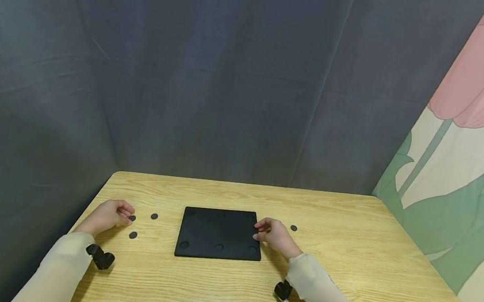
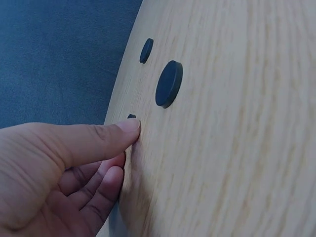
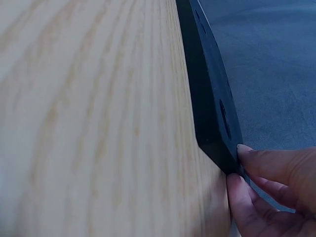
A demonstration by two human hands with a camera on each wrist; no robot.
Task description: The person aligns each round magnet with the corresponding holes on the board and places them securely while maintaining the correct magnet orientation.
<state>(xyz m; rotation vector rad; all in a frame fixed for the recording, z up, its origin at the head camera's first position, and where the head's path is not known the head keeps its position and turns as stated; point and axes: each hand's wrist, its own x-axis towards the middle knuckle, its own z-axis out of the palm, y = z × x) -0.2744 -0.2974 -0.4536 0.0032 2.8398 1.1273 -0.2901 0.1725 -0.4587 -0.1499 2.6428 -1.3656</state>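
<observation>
A flat black rectangular board (image 1: 219, 233) with shallow round recesses lies on the wooden table. At its right edge is my right hand (image 1: 276, 236), its thumb (image 3: 266, 163) against the top face and a finger against the side, gripping the edge. Left of the board, my left hand (image 1: 111, 215) has thumb and fingertips around a small black disc (image 1: 132, 218), mostly hidden behind the thumb in the left wrist view. Two more black discs lie close by, one disc (image 1: 154, 216) to the right and another disc (image 1: 133, 235) nearer the front.
A single black disc (image 1: 294, 228) lies on the table (image 1: 345, 256) right of the board, beyond my right hand. A dark grey curtain (image 1: 229, 97) hangs behind and left of the table. The right-hand wall (image 1: 450, 188) carries a painted tulip. Both wrists wear small black cameras.
</observation>
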